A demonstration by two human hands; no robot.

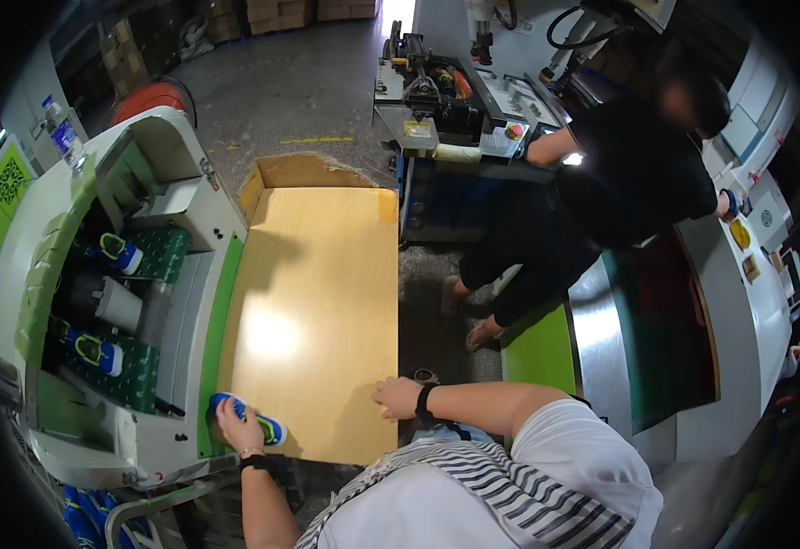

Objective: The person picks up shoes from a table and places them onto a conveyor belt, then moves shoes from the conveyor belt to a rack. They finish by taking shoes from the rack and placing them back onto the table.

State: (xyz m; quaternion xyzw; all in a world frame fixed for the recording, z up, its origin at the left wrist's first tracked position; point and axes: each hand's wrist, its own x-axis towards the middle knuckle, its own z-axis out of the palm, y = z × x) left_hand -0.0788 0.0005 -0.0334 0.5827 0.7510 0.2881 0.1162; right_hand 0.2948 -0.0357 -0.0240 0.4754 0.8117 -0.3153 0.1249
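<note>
My left hand is closed around a blue shoe with a yellow-green collar and pale sole. It holds the shoe at the near left corner of a light wooden tabletop, beside the green edge of a machine. My right hand rests on the tabletop's right edge, fingers loosely apart with nothing in them. Inside the white and green machine on the left, two similar shoes lie on a dark green patterned belt: a far shoe and a nearer shoe.
Several blue shoes sit on a metal rack at lower left. A bottle stands atop the machine. To the right, a person in black stands between a workbench and another conveyor machine. Cardboard boxes line the back.
</note>
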